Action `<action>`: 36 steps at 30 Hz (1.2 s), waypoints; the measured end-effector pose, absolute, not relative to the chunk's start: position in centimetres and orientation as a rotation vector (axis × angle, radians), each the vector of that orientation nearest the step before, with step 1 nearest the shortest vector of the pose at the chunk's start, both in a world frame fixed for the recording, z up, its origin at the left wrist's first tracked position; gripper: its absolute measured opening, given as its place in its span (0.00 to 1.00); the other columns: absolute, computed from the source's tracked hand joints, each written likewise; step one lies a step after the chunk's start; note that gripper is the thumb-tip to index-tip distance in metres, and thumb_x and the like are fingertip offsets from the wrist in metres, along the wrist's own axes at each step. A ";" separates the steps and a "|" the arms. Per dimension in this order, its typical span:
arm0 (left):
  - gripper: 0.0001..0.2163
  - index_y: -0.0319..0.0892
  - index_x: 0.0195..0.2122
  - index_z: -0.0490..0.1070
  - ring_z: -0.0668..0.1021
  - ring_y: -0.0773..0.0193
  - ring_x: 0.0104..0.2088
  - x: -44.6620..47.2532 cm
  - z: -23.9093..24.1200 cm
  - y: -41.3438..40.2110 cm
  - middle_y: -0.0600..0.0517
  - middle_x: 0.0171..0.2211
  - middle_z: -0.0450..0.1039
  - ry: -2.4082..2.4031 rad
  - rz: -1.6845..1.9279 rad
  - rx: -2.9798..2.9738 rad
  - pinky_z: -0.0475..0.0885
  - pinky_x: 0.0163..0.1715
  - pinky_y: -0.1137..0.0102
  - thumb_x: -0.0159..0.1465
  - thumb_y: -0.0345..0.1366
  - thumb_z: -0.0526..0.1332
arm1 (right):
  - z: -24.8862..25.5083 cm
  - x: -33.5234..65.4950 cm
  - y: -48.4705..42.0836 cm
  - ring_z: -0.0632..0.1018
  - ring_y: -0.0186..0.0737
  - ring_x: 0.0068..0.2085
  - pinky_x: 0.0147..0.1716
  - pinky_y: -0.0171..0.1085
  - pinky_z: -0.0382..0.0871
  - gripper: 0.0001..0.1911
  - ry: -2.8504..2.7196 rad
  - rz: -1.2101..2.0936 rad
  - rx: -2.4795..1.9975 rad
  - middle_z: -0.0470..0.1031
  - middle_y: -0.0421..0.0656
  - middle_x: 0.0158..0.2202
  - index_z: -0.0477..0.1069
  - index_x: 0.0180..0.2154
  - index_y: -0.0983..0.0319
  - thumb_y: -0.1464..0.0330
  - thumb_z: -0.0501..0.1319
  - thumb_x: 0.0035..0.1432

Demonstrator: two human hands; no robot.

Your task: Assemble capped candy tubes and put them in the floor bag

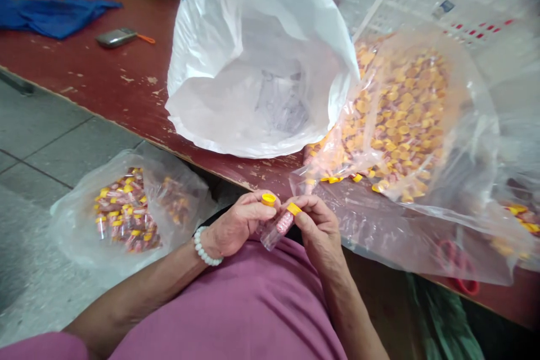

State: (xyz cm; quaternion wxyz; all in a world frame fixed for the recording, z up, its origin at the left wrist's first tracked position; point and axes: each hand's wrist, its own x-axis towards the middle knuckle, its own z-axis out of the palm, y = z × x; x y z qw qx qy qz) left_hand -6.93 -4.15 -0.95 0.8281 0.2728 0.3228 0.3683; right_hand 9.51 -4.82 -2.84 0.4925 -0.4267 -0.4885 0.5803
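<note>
Head view, right fingers (309,227) clamped on vial top (294,209), left fingers (258,212) pinching yellow cap (268,199)

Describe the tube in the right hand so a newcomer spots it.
Find the big white bag. Below it, the right hand pinches a yellow-capped clear tube. Pink contents show through it, unlike the round yellow piece in the left hand.

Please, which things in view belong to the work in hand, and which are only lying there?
Probably the work:
tube in right hand
yellow cap in left hand
clear bags of capped tubes

Probably just lying about:
blue cloth
grey device
</note>
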 end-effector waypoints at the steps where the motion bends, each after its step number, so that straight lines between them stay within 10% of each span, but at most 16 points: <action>1: 0.06 0.38 0.32 0.72 0.71 0.69 0.21 -7.0 -1.0 -4.2 0.51 0.26 0.71 0.699 0.720 0.631 0.63 0.18 0.76 0.56 0.35 0.61 | -2.8 9.5 -4.8 0.75 0.36 0.35 0.35 0.36 0.73 0.07 -1.214 1.385 -1.056 0.73 0.40 0.34 0.68 0.33 0.58 0.62 0.62 0.56; 9: 0.09 0.38 0.34 0.71 0.71 0.70 0.16 -8.1 -3.5 -5.2 0.52 0.23 0.70 0.743 0.605 0.467 0.61 0.13 0.77 0.57 0.39 0.63 | -3.3 8.4 -7.4 0.70 0.33 0.28 0.28 0.34 0.67 0.14 -1.804 0.746 -1.364 0.66 0.39 0.31 0.63 0.41 0.59 0.64 0.63 0.54; 36: 0.10 0.37 0.22 0.65 0.66 0.73 0.19 -5.6 -5.4 -3.9 0.56 0.19 0.62 0.947 0.800 0.183 0.62 0.20 0.76 0.53 0.34 0.65 | -6.3 7.4 -6.1 0.68 0.29 0.24 0.25 0.30 0.63 0.16 -1.788 1.042 -1.291 0.66 0.34 0.24 0.57 0.29 0.58 0.63 0.66 0.52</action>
